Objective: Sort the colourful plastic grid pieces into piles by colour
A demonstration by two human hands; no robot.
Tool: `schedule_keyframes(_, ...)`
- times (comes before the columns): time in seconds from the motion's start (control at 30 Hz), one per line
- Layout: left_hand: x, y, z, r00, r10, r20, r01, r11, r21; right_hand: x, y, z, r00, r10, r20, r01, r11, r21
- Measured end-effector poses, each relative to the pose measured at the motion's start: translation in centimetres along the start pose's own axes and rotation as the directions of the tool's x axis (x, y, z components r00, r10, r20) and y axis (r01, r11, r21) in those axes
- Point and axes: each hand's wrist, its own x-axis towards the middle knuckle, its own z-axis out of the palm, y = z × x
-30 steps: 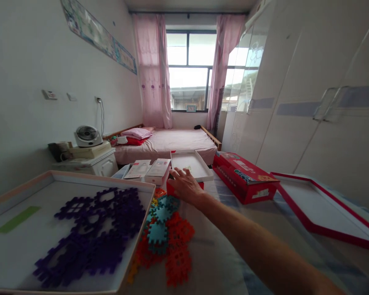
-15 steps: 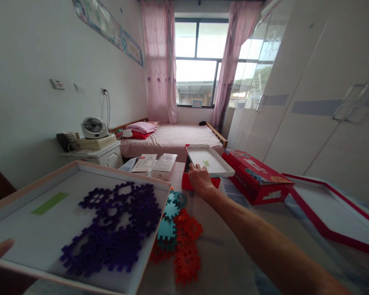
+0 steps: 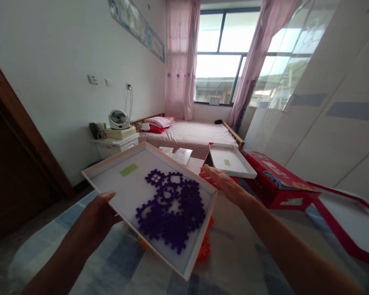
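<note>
Purple pieces (image 3: 175, 209): interlocking, bunched toward the right end of your shallow tray (image 3: 123, 196), which looks raised above the tabletop (image 3: 126, 250).
Left hand (image 3: 94, 219): your grip is clamped on the tray's near-left edge, thumb over the rim.
Orange pieces (image 3: 203, 248): on the tabletop, partly hidden by the tray's right side.
Right hand (image 3: 224, 184): at the tray's right corner, fingers extended; you cannot tell from here whether this grip touches or clamps it.
Step in hand: you seem to be supporting and steadying the loaded tray.
Move demand: shifting the tray would call for firm support on both sides and a level base, as loose pieces could slide.
White tray (image 3: 229, 160): beyond your right hand, beside the red box (image 3: 283, 182).
Bed (image 3: 193, 131): farther off, below the window (image 3: 219, 65).
</note>
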Motion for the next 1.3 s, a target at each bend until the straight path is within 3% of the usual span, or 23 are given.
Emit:
schedule_keyframes(0.07,1.0,-0.3,1.7,0.997,0.019,0.077,-0.018,1.000,-0.013,-1.0,-0.3,-0.7,0.953,0.086,0.290,-0.169,0.946,0.275)
schedule_keyframes(0.13,2.4,-0.8,3.5,0.989,0.046,0.143,-0.040,0.998,-0.045,-1.7,-0.4,-1.5,0.899,0.179,0.399,-0.343,0.855,0.389)
schedule_keyframes(0.2,4.0,-1.4,5.1,0.983,0.086,0.161,-0.074,0.994,-0.075,-2.0,-0.2,-2.2,0.903,0.266,0.338,-0.404,0.794,0.454)
schedule_keyframes(0.3,5.9,-2.8,6.7,0.983,0.128,0.134,-0.124,0.992,-0.039,-2.2,0.1,-2.8,0.943,0.303,0.134,-0.330,0.818,0.471)
schedule_keyframes(0.4,5.9,-5.2,7.4,0.963,0.266,0.035,-0.268,0.950,0.161,-2.4,0.2,-2.9,0.957,0.283,-0.062,-0.245,0.905,0.348)
schedule_keyframes(0.47,5.1,-7.0,7.6,0.912,0.408,0.046,-0.396,0.846,0.358,-2.6,0.1,-2.8,0.950,0.246,-0.194,-0.201,0.954,0.224)
schedule_keyframes(0.6,3.4,-9.3,7.9,0.749,0.593,0.297,-0.632,0.502,0.591,-2.7,-1.1,-2.6,0.918,0.118,-0.379,-0.164,0.982,-0.093)
schedule_keyframes(0.67,3.2,-9.9,7.9,0.679,0.616,0.399,-0.691,0.352,0.631,-2.6,-2.1,-2.4,0.896,0.048,-0.442,-0.189,0.941,-0.282)
schedule_keyframes(0.73,3.3,-10.1,7.8,0.642,0.624,0.445,-0.701,0.245,0.669,-2.5,-3.0,-2.1,0.879,-0.024,-0.476,-0.218,0.868,-0.446)
schedule_keyframes(1.0,3.7,-11.5,7.4,0.594,0.581,0.557,-0.689,0.011,0.724,-2.5,-5.3,-0.4,0.872,-0.085,-0.481,-0.325,0.634,-0.702)
schedule_keyframes(1.3,3.2,-11.9,7.6,0.573,0.534,0.622,-0.680,-0.114,0.725,-3.2,-6.5,2.3,0.892,-0.248,-0.379,-0.263,0.399,-0.878)
